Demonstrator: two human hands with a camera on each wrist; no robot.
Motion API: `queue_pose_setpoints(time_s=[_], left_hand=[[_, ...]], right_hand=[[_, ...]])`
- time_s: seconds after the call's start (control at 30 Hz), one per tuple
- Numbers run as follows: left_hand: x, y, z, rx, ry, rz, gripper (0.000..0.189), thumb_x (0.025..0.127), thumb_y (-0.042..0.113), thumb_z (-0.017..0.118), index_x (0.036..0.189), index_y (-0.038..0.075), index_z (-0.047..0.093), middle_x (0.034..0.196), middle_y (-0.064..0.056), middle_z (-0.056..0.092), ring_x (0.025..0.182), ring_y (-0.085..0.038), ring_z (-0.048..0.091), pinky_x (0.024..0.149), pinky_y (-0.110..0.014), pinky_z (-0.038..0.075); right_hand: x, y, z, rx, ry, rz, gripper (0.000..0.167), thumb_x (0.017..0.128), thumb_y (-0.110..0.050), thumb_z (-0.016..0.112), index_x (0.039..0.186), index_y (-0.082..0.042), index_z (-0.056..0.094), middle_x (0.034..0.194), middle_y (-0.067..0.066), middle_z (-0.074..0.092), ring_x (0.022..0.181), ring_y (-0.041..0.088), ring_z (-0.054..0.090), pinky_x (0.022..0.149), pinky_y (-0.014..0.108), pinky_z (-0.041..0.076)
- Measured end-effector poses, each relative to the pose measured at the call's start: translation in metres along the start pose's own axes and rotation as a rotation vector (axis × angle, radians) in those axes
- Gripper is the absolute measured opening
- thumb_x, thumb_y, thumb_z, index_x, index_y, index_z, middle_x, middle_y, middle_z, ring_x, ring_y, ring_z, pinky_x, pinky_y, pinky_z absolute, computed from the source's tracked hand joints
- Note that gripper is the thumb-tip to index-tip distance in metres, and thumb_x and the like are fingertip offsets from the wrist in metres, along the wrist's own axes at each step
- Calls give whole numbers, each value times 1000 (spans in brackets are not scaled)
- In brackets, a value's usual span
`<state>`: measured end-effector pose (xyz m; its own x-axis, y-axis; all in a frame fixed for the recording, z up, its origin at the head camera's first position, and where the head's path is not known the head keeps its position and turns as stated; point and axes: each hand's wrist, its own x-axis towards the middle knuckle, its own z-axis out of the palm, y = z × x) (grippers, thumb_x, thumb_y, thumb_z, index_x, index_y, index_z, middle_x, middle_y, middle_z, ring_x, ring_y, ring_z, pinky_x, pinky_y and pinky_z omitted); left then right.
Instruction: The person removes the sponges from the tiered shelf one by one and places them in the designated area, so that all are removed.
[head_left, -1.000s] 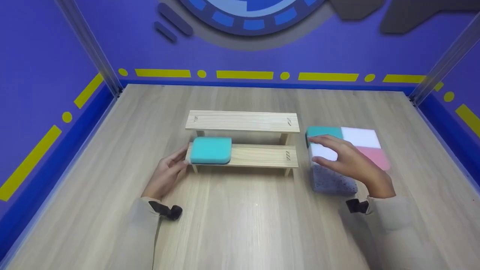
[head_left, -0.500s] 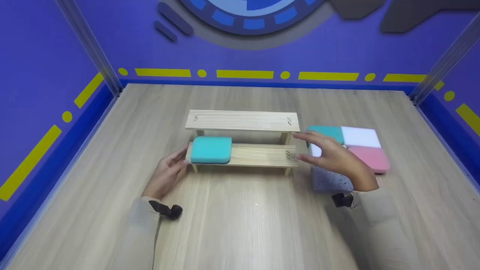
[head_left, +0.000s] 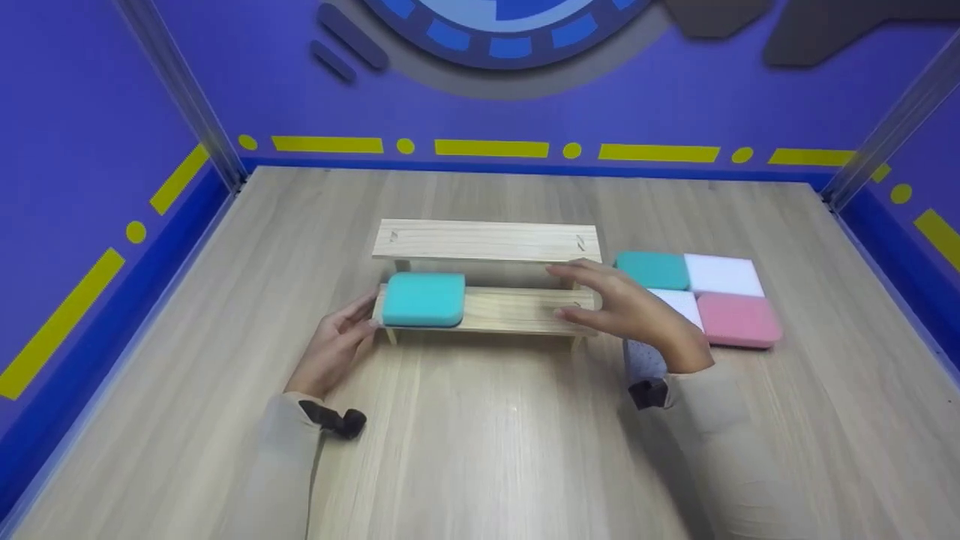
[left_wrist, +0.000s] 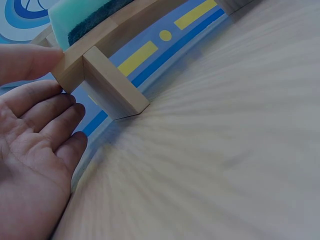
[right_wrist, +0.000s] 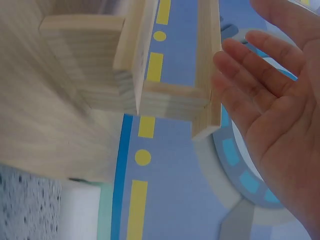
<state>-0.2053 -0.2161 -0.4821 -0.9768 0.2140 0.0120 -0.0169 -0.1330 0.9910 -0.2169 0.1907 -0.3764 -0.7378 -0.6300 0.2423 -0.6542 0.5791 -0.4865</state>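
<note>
A teal sponge (head_left: 424,298) with a dark scouring underside lies flat on the left end of the lower front wooden shelf (head_left: 517,309). My left hand (head_left: 330,352) pinches that shelf's left end with thumb and fingertips; the left wrist view shows the plank's corner (left_wrist: 70,75) between them. Over the shelf's right end hovers my right hand (head_left: 630,311), fingers apart and holding nothing. In the right wrist view its fingertips overlap the edge of the higher rear shelf (right_wrist: 207,70); whether they touch it I cannot tell.
Right of the shelves several sponges lie side by side: teal (head_left: 652,270), white (head_left: 724,275), another white (head_left: 679,304), pink (head_left: 739,319) and speckled grey (head_left: 643,360), partly hidden by the right arm. Blue panels (head_left: 495,120) with yellow marks enclose the wood-grain table (head_left: 465,450).
My right hand has moved left from above the sponges to the shelf's right end, uncovering the pink and white sponges. The left hand and the teal sponge on the shelf stay put.
</note>
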Motion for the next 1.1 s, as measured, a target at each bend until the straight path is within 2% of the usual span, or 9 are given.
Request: queue_pose_setpoints(time_s=[0.2,0.37,0.5,0.77,1.0,1.1], left_hand=[[1,0,-2,7,-10,-9,58,97,4,51,148,-4,26,158,-17,23,147,-24,22,110,-17,35],[1,-1,-2,28,-9,-19,58,97,7,53,149,-2,27,159,-15,23,147,-23,22,111,-18,34],[1,0,-1,33,-7,-17,58,97,7,53,149,-2,28,158,-14,23,147,-22,23,112,-19,32],[1,0,0,64,8,-27,57,97,8,54,148,-1,31,157,-14,27,145,-22,27,111,-20,34],[2,0,-1,82,4,-33,59,97,11,54,149,-1,29,158,-14,25,146,-22,25,114,-26,31],[2,0,-1,78,7,-32,58,97,10,54,149,0,29,158,-13,25,146,-22,24,113,-24,32]], right_hand=[[12,-8,6,14,-27,16,57,89,-27,68,139,-8,50,137,13,55,127,30,52,107,48,43],[20,-13,12,46,-78,72,56,92,-32,65,142,-13,48,146,9,48,137,30,41,114,49,35],[26,-16,18,76,-95,81,55,93,-32,64,142,-15,48,149,8,44,141,31,34,117,49,30],[37,-21,27,77,-89,22,53,93,-31,64,142,-15,49,147,6,46,138,27,40,115,46,34],[50,-28,36,63,-97,14,53,92,-31,64,140,-12,50,146,8,48,138,29,41,115,47,35],[55,-31,41,76,-108,-4,50,93,-29,64,139,-13,52,146,7,48,138,27,41,115,45,35]])
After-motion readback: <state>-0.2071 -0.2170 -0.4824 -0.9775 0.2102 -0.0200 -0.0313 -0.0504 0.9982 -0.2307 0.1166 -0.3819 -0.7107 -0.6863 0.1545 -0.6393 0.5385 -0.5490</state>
